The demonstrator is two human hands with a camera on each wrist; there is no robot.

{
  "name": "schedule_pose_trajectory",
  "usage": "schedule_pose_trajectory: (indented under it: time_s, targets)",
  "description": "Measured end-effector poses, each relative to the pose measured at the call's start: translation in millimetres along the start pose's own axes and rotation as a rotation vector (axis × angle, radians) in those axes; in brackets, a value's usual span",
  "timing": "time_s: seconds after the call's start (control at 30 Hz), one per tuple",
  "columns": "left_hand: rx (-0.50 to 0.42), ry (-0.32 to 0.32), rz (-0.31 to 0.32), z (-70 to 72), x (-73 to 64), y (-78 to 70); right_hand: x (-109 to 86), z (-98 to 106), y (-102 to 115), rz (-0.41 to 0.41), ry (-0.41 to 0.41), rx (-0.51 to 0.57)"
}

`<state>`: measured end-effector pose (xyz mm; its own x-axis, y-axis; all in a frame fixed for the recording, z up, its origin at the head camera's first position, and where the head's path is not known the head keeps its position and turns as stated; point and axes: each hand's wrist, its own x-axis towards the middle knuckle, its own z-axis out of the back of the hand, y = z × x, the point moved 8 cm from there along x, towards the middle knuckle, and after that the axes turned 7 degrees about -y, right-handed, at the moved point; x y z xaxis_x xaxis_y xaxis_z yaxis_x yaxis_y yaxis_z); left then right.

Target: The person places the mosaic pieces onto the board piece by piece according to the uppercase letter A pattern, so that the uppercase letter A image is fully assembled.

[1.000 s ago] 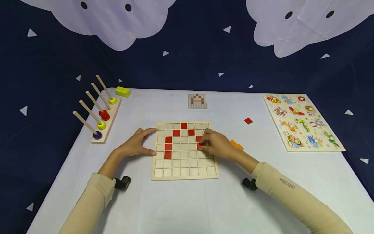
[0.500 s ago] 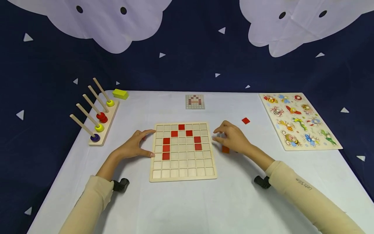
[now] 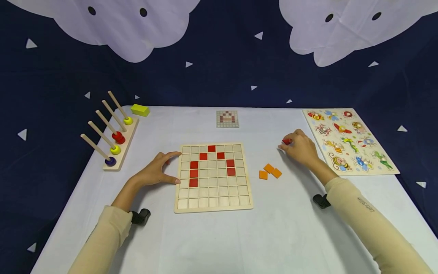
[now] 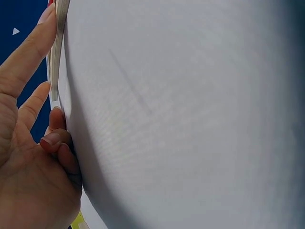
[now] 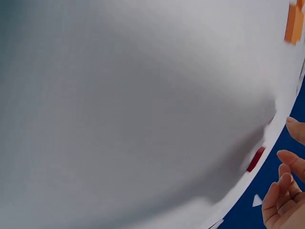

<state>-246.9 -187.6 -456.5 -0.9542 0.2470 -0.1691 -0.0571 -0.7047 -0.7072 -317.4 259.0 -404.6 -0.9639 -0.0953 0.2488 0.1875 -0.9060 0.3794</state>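
Note:
A wooden grid board (image 3: 212, 194) lies mid-table, several red square tiles (image 3: 194, 173) set in an arch of its cells. My left hand (image 3: 155, 170) rests at the board's left edge, thumb and index finger spread along it; in the left wrist view the fingertips (image 4: 46, 14) meet the rim while other fingers bend inward. Over to the right, my right hand (image 3: 301, 147) hovers over a loose red tile (image 5: 256, 160), thumb and fingers apart. That tile lies on the white cloth, partly covered by the hand in the head view.
Three orange tiles (image 3: 268, 168) lie right of the board. A small pattern card (image 3: 227, 119) is behind it. At left stand a peg stacker with rings (image 3: 118, 137) and a yellow-green block (image 3: 140, 110). An insect puzzle board (image 3: 350, 140) lies at right.
My right hand has left the board's right side, passed over the orange tiles and reached the loose red tile. The left hand stays at the board's edge.

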Motion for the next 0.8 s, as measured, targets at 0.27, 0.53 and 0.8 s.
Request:
schedule_pose_trajectory:
  time_s: [0.27, 0.53, 0.8]
  targets:
    - [-0.005, 0.0, 0.006, -0.2, 0.5, 1.9, 6.5, -4.7, -22.2, -0.081, 0.015, -0.037]
    - [-0.003, -0.002, 0.005, -0.7, 0.8, 2.8, 8.1, -7.9, -28.5, -0.091, 0.01, -0.022]
    - [-0.003, -0.005, 0.006, 0.0, 0.0, 1.8, 6.0, -6.2, -26.5, -0.092, 0.013, -0.002]
